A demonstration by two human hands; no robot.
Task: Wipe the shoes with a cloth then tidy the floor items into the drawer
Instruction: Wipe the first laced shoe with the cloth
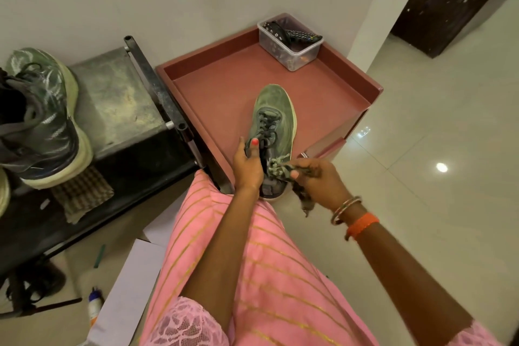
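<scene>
Green shoe held over the open drawer, cloth against its heel end.

Nearest the camera, a pink striped garment (261, 275) fills the lower middle, with white papers (126, 289) and a small bottle (94, 307) on the floor (435, 149) well left of the drawer. The left hand (247, 166) has its grip closed round the green shoe (273, 132), thumb on the laces. The right hand (320, 178) grips a dark patterned cloth (283, 170), which touches the shoe by its collar. The shoe hangs above the near part of the reddish drawer (224, 84). At the drawer's far right corner stands a clear plastic box (292, 45) with remote controls. Left of the drawer, a second shoe (47, 118) sits on a dark rack (118, 109), a checked cloth (81, 194) beside it.
</scene>
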